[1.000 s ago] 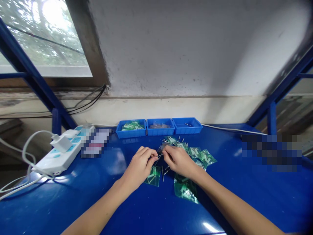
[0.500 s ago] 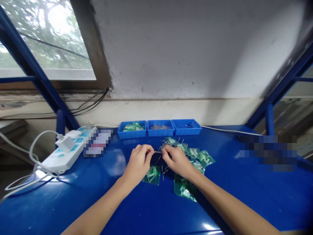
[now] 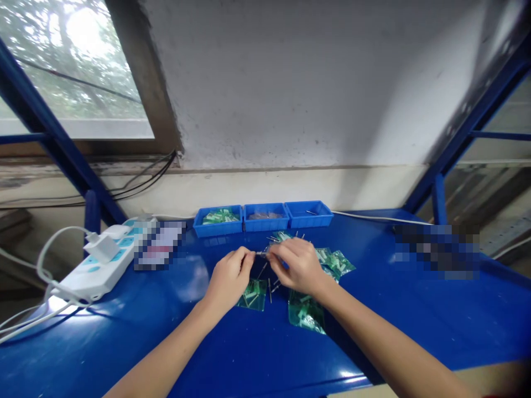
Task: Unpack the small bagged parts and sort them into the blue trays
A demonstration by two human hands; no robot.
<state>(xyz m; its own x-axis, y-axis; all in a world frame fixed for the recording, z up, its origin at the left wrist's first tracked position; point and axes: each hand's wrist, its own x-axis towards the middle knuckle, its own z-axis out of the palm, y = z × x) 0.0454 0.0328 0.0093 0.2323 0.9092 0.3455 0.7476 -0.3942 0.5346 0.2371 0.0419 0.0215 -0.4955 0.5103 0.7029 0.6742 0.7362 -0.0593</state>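
Note:
Between my two hands lies a thin metal rod (image 3: 261, 254), held level just above the table. My left hand (image 3: 231, 275) pinches its left end between thumb and fingertips. My right hand (image 3: 296, 266) is closed at the other end, and its fingers hide that part of the rod. Something small and clear shows by the right fingertips, too blurred to name. Below the hands lie a green plastic bag (image 3: 252, 298) of small pieces and several loose metal rods (image 3: 270, 290). Another green bag (image 3: 306, 314) lies under my right wrist, with more bags (image 3: 341, 263) to its right.
Three blue bins stand in a row at the back: one with green bags (image 3: 219, 216), one with brownish contents (image 3: 265, 223), one with a few thin rods (image 3: 309, 221). A white power strip (image 3: 110, 271) with cables stands left. Blurred-out items lie left and right on the blue table (image 3: 232, 359).
The view has shifted slightly. My right fingers have moved closer to my left fingertips, so less of the rod shows between them.

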